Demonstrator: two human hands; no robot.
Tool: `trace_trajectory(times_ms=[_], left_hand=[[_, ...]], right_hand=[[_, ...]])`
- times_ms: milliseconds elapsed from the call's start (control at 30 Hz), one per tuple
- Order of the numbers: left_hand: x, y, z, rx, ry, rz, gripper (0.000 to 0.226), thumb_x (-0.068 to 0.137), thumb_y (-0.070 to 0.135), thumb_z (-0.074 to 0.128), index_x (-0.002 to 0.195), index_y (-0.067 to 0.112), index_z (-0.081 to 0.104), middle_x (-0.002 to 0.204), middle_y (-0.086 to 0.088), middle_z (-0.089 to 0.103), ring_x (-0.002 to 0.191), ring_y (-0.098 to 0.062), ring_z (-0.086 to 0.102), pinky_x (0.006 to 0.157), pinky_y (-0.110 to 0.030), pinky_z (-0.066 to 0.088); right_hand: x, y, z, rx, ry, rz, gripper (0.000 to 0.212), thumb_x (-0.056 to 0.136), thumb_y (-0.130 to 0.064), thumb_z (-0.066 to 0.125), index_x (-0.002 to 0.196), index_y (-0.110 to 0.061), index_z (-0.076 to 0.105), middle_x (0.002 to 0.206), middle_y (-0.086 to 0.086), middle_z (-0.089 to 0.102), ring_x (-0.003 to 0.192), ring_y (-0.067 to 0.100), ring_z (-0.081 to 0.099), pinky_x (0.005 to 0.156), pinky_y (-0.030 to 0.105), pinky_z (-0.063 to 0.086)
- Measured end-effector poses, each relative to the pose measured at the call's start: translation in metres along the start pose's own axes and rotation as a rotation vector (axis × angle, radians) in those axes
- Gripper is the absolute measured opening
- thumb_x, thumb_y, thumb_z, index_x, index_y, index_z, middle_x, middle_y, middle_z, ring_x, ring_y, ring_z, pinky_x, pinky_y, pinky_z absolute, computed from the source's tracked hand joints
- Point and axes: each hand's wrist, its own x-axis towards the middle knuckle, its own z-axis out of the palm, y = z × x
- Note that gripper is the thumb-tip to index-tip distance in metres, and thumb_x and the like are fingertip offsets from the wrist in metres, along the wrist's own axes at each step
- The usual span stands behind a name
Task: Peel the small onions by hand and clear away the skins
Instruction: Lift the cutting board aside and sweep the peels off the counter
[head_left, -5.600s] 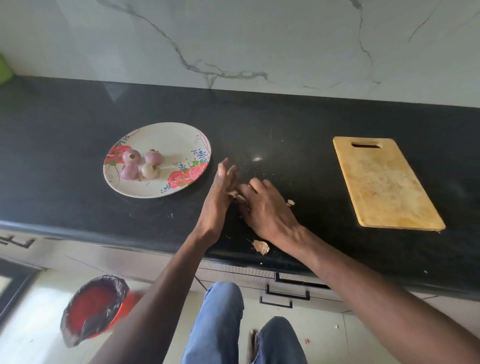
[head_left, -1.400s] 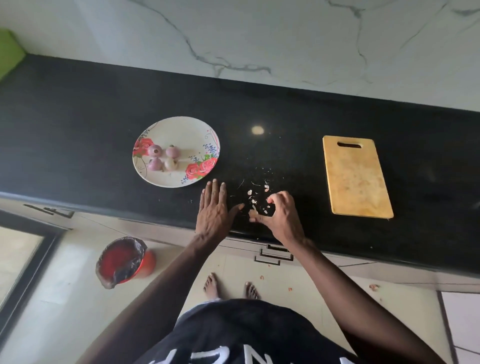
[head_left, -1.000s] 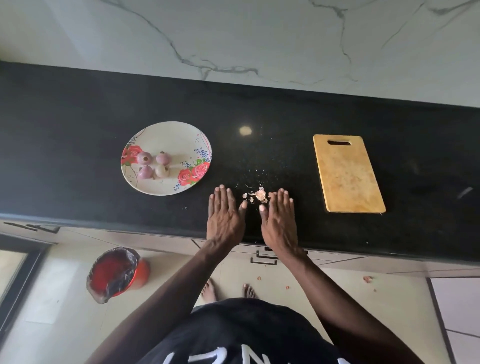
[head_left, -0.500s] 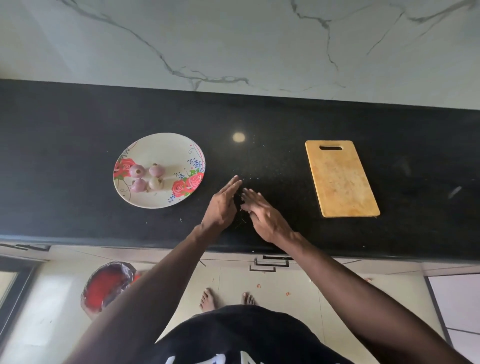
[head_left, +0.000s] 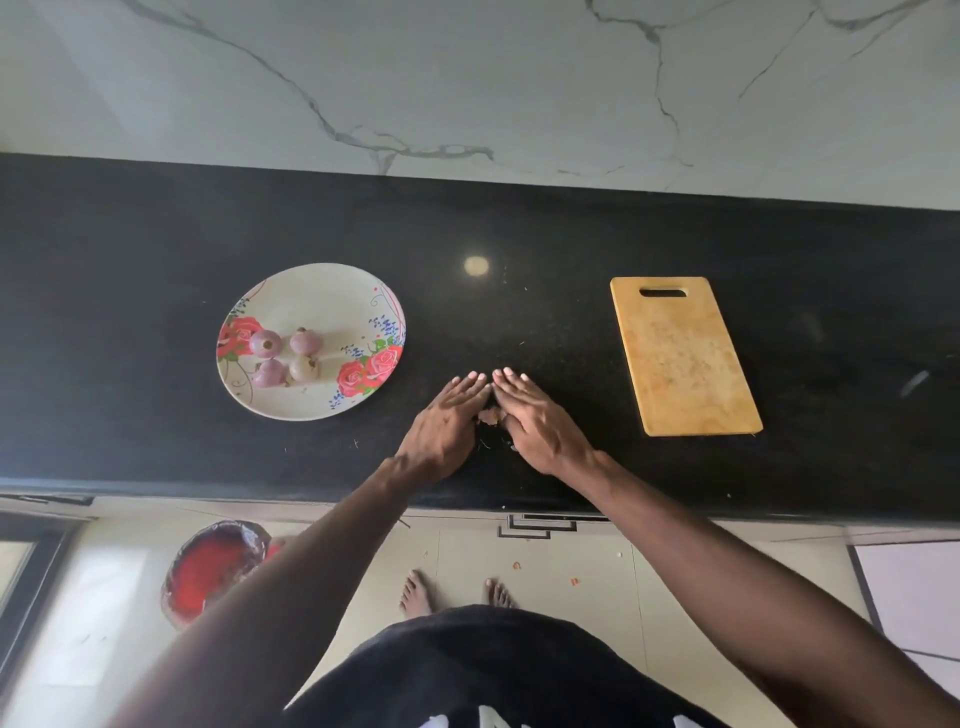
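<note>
Two hands are shown laid on a black counter (head_left: 571, 249), seen from a head-worn camera looking down. The left hand (head_left: 447, 421) is held with straight fingers, palm down and slightly on edge, its fingertips (head_left: 470, 378) angled toward those of the right. The right hand (head_left: 535, 421) is likewise flat, fingers straight and close together; nothing is gripped by either hand. The two sets of fingertips nearly meet, so that a wedge is formed between the hands. In that wedge a small heap of onion skins (head_left: 488, 415) is enclosed, touched on both sides by the inner edges of the hands. A few loose flakes (head_left: 511, 446) are seen on the counter just nearer the front edge, between the wrists.

A flowered plate (head_left: 332, 291) is placed to the left of the hands, well apart from them. Four peeled onions (head_left: 287, 357) are grouped on its left half, close together in two rows. A wooden cutting board (head_left: 680, 358) with a handle slot is laid to the right of the hands, apart from them.

Below the counter edge, a red bin (head_left: 213, 569) lined with a dark bag is seen on the floor to the left, and bare feet (head_left: 415, 592) with small scraps (head_left: 517, 565) nearby.
</note>
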Motion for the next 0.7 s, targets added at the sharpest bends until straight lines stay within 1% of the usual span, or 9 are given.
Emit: trace_trajectory(times_ms=[67, 133, 267, 367, 400, 467, 533, 633, 700], left_hand=[[-0.02, 0.005, 0.007, -0.036, 0.04, 0.017, 0.058, 0.093, 0.008, 0.026, 0.148, 0.002, 0.044, 0.155, -0.014, 0.041, 0.149, -0.023, 0.031, 0.126, -0.034, 0.015], [-0.036, 0.011, 0.012, -0.089, 0.083, 0.044, 0.056, 0.093, 0.01, 0.027, 0.143, 0.0, 0.05, 0.151, -0.013, 0.047, 0.145, -0.021, 0.037, 0.125, -0.028, 0.016], [-0.054, 0.016, 0.012, -0.307, 0.152, 0.037, 0.056, 0.087, -0.01, 0.04, 0.137, 0.003, 0.059, 0.143, -0.004, 0.055, 0.139, -0.009, 0.043, 0.121, -0.019, 0.02], [-0.052, 0.024, 0.005, -0.646, 0.236, -0.212, 0.06, 0.083, -0.002, 0.037, 0.138, 0.009, 0.06, 0.141, 0.007, 0.056, 0.136, -0.001, 0.046, 0.117, -0.017, 0.028], [-0.05, 0.028, 0.003, -0.784, 0.279, -0.28, 0.06, 0.083, 0.001, 0.038, 0.139, 0.011, 0.058, 0.142, 0.006, 0.057, 0.136, -0.002, 0.048, 0.117, -0.019, 0.031], [-0.048, 0.032, 0.004, -1.014, 0.371, -0.36, 0.056, 0.084, 0.005, 0.041, 0.137, 0.014, 0.057, 0.141, 0.001, 0.059, 0.133, -0.007, 0.053, 0.114, -0.024, 0.037], [-0.046, 0.033, 0.006, -1.152, 0.454, -0.408, 0.048, 0.088, 0.003, 0.045, 0.132, 0.015, 0.061, 0.136, -0.003, 0.064, 0.131, -0.014, 0.057, 0.114, -0.029, 0.039], [-0.043, 0.031, 0.005, -1.378, 0.555, -0.471, 0.037, 0.098, -0.006, 0.043, 0.124, 0.007, 0.066, 0.127, -0.011, 0.069, 0.126, -0.023, 0.061, 0.112, -0.034, 0.043], [-0.044, 0.03, 0.002, -1.491, 0.617, -0.495, 0.035, 0.101, -0.006, 0.038, 0.12, 0.002, 0.066, 0.122, -0.014, 0.071, 0.123, -0.026, 0.064, 0.109, -0.033, 0.046]], right_hand=[[-0.018, -0.007, 0.006, 0.031, -0.012, -0.017, 0.05, 0.101, -0.014, 0.036, 0.148, 0.005, 0.04, 0.158, 0.016, 0.036, 0.151, 0.025, 0.026, 0.126, 0.032, 0.011], [-0.034, -0.016, 0.011, 0.059, -0.027, -0.016, 0.053, 0.101, -0.02, 0.03, 0.146, 0.005, 0.042, 0.157, 0.016, 0.037, 0.15, 0.023, 0.027, 0.125, 0.024, 0.007], [-0.05, -0.024, 0.016, 0.209, 0.013, 0.03, 0.049, 0.102, -0.013, 0.036, 0.147, 0.004, 0.042, 0.156, 0.009, 0.038, 0.149, 0.015, 0.027, 0.123, 0.018, 0.009], [-0.051, -0.026, 0.02, 0.33, 0.24, 0.227, 0.046, 0.101, -0.004, 0.046, 0.147, 0.001, 0.043, 0.154, 0.006, 0.039, 0.146, 0.013, 0.031, 0.123, 0.028, 0.023], [-0.052, -0.028, 0.024, 0.298, 0.32, 0.31, 0.046, 0.101, -0.002, 0.049, 0.147, 0.002, 0.043, 0.154, 0.01, 0.041, 0.146, 0.017, 0.032, 0.122, 0.033, 0.026], [-0.054, -0.041, 0.037, 0.171, 0.378, 0.408, 0.047, 0.103, -0.006, 0.051, 0.148, 0.005, 0.04, 0.154, 0.02, 0.04, 0.147, 0.03, 0.033, 0.122, 0.043, 0.027], [-0.055, -0.06, 0.052, 0.058, 0.351, 0.415, 0.05, 0.107, -0.018, 0.041, 0.149, 0.008, 0.036, 0.155, 0.025, 0.037, 0.148, 0.037, 0.031, 0.123, 0.047, 0.021], [-0.046, -0.083, 0.061, 0.001, 0.292, 0.441, 0.072, 0.108, -0.041, 0.006, 0.149, 0.011, 0.032, 0.156, 0.028, 0.033, 0.149, 0.04, 0.026, 0.123, 0.046, 0.014], [-0.035, -0.089, 0.063, -0.003, 0.297, 0.463, 0.078, 0.106, -0.045, 0.001, 0.15, 0.012, 0.03, 0.157, 0.03, 0.031, 0.149, 0.041, 0.025, 0.123, 0.046, 0.014]])
